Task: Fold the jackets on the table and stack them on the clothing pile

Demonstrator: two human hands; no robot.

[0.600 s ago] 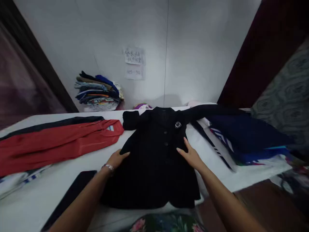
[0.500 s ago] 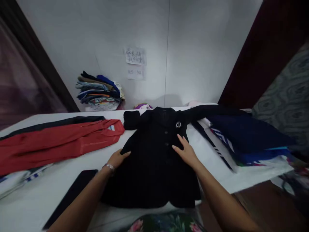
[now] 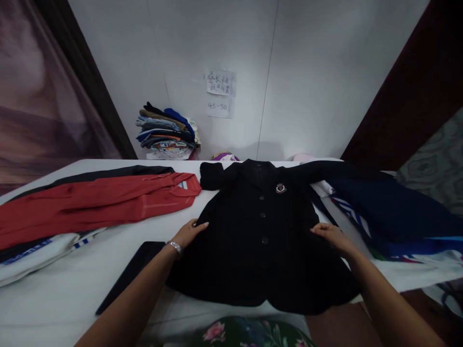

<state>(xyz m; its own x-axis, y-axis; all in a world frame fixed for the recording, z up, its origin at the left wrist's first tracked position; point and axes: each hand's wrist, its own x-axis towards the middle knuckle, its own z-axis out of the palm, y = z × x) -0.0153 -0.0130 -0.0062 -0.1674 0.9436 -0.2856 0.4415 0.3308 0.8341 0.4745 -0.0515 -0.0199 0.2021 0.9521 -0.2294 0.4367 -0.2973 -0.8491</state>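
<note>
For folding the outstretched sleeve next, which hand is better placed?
Probably the right hand: it is nearer the outstretched sleeve, while the left hand holds the opposite edge of the black jacket.

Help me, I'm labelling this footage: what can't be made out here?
In the head view:
Left hand: some fingertips, hidden by the hand itself or black jacket.
Dark item: partly covered by the left forearm.
Red shirt: one end cut off by the picture's left edge.
Jacket crest: details too small.
Collar label: too small to read.
</note>
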